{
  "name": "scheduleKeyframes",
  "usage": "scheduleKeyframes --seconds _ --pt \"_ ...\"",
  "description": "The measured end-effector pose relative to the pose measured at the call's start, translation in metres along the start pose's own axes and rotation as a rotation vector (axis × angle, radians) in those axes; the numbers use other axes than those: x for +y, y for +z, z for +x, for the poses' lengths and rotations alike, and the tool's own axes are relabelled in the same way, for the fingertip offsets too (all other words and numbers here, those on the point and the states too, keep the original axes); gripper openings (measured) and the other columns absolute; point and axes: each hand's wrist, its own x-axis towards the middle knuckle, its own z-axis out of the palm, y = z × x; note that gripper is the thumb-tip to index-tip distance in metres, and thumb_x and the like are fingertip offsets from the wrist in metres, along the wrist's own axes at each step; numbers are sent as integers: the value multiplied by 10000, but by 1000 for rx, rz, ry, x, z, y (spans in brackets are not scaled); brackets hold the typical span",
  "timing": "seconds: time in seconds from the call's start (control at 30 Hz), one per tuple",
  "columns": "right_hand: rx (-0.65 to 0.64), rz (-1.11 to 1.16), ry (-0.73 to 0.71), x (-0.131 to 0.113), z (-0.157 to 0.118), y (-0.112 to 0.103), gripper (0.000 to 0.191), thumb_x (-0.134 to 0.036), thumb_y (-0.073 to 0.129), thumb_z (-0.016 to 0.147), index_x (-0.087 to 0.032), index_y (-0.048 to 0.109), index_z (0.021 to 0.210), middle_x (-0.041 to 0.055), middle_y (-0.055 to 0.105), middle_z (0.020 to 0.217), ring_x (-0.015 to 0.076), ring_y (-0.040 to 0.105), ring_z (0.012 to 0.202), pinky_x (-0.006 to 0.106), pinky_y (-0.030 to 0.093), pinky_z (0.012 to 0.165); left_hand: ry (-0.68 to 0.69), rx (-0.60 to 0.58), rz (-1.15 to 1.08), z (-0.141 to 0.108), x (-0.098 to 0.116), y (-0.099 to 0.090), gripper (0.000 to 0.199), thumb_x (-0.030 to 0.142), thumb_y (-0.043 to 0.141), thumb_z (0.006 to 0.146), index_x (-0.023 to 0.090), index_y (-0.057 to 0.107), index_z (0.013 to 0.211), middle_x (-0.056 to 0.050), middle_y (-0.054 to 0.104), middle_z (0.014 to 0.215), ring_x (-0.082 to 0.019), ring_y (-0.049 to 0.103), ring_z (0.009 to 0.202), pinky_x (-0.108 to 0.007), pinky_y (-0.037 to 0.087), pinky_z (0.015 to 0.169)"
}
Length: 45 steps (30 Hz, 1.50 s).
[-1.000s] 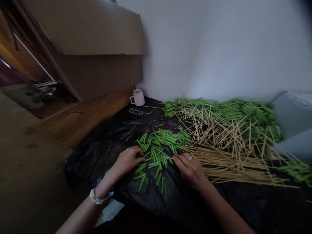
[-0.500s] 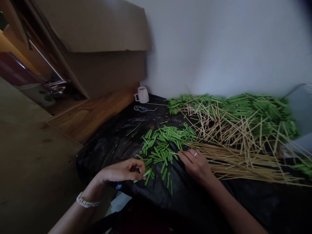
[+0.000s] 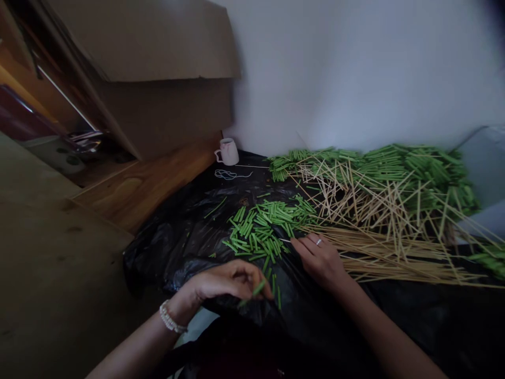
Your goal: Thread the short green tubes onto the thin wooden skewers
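My left hand (image 3: 232, 279), with a beaded bracelet at its wrist, is low at the near edge of the black plastic sheet (image 3: 173, 226). Its fingers are closed round a short cut green stalk piece (image 3: 258, 288), slightly blurred. My right hand (image 3: 319, 261), wearing a ring, pinches a thin wooden skewer (image 3: 284, 240); its pale tip sticks out to the left of the fingers. Just beyond both hands lies a loose heap of cut green stalk pieces (image 3: 256, 231). Right of my right hand is a bundle of bare skewers (image 3: 394, 258).
Along the wall is a long pile of skewered green pieces (image 3: 386, 168), their bare sticks (image 3: 355, 195) pointing toward me. A white mug (image 3: 228, 152) and a tangle of white string (image 3: 229, 174) are at the back. A large cardboard box (image 3: 169, 105) rises at back left.
My left hand has moved to the right, closer to my right hand, carrying a green stalk piece away from the heap's left side. My right hand stays nearly in place with the skewer.
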Motion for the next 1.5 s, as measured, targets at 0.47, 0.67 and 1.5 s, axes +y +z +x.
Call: scheduleKeyframes --seconds 0.47,0.67,1.5 --pt "26 -54 50 6 -2 5 278 -72 438 875 -111 622 1080 70 649 821 197 518 838 330 401 764 351 369 527 47 -1 -20 58 234 649 790 186 622 810 -98 669 1165 -253 526 1217 -399 355 1037" --pt "170 -55 17 -2 4 -9 244 -53 441 865 -124 579 1054 93 663 923 192 529 865 336 396 792 271 553 307 33 18 -58 153 307 656 787 168 599 810 -69 731 882 -178 647 799 -295 466 747" --pt "-215 -63 -80 -43 4 3 361 -405 522 914 -114 613 1108 41 607 716 154 525 648 299 315 558 434 1192 856 66 0 -156 141 329 574 785 189 591 795 -7 687 676 -151 615 620 -254 424 624"
